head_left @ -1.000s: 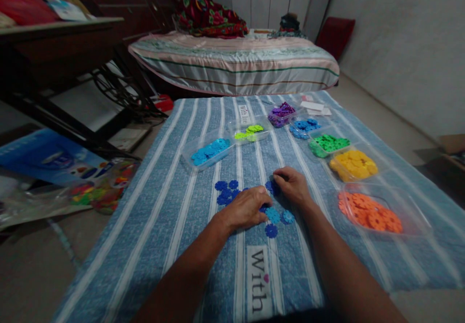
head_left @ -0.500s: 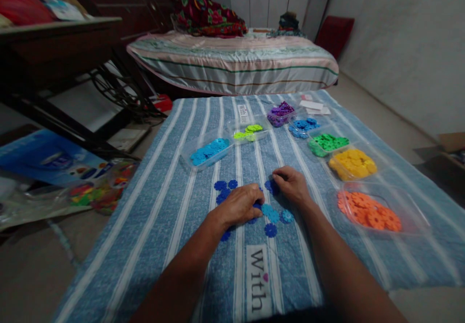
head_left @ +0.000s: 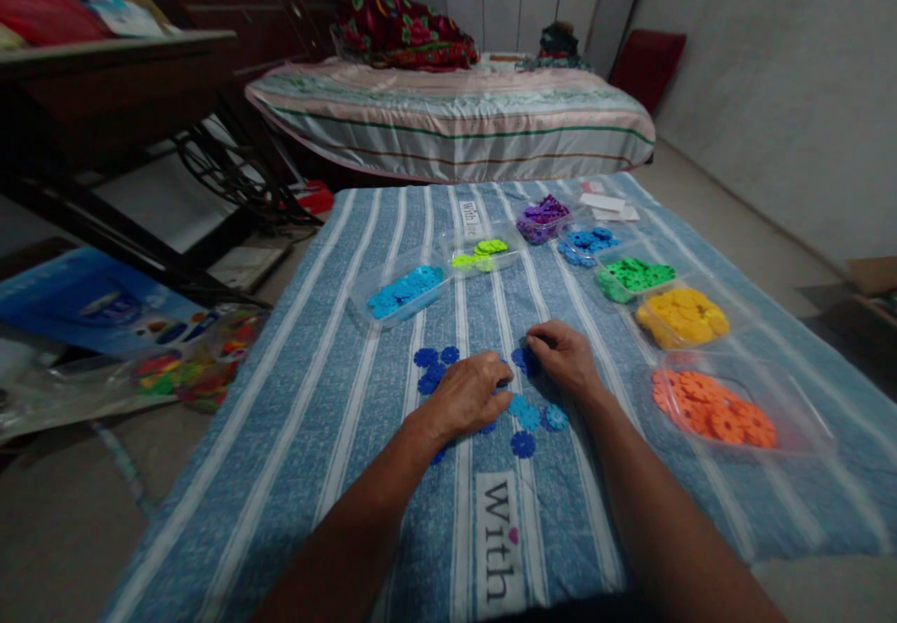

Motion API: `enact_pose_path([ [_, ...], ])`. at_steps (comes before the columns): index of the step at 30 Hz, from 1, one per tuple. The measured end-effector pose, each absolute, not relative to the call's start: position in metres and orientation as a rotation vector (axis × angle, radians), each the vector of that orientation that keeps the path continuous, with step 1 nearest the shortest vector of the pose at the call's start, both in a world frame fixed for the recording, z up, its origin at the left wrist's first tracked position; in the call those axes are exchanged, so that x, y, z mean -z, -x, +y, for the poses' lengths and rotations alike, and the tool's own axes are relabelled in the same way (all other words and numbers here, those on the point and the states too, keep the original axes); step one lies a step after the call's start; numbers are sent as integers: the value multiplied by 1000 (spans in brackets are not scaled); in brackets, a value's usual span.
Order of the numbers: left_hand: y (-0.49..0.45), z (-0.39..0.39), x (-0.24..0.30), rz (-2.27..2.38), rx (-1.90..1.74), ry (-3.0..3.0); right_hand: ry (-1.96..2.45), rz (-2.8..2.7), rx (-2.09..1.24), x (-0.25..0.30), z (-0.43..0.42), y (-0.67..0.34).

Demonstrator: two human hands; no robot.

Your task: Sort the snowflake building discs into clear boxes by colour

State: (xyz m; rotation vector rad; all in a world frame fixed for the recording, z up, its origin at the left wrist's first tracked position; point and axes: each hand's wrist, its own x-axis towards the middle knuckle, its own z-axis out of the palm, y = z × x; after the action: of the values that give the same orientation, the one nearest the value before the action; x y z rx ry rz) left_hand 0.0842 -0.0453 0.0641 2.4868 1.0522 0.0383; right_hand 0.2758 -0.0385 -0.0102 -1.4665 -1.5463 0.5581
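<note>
A cluster of blue flower-shaped discs (head_left: pixel 435 368) lies on a blue striped cloth (head_left: pixel 308 399). My left hand (head_left: pixel 468 397) rests palm down over some of them, fingers curled onto the cloth. My right hand (head_left: pixel 566 358) sits just to the right, its fingertips pinched at a dark blue disc (head_left: pixel 521 358). A few lighter blue discs (head_left: pixel 536 416) lie between and below the hands. What is under the left palm is hidden.
Clear trays of discs ring the far side: light blue (head_left: pixel 406 289), lime (head_left: pixel 480 254), purple (head_left: pixel 542 219), blue (head_left: pixel 587 242), green (head_left: pixel 634 278), yellow (head_left: pixel 682 316), orange (head_left: pixel 715 408). A bed (head_left: pixel 455 119) stands behind; a dark table (head_left: pixel 105 91) and bagged toys (head_left: pixel 189 361) at left.
My left hand slid a little left and back over the discs, uncovering the light blue ones. My right hand has stayed in place.
</note>
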Motion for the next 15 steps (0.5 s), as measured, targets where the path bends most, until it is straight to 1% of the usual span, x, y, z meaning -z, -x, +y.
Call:
enact_pose_path([
  [8,-94,-52,-65,1012,81,-2490,1480,-1547,-556,11,-38,-276],
  [15,-95,-52,-60,1053,-13,-2384,1474,-1566,-525,9,-37,-274],
])
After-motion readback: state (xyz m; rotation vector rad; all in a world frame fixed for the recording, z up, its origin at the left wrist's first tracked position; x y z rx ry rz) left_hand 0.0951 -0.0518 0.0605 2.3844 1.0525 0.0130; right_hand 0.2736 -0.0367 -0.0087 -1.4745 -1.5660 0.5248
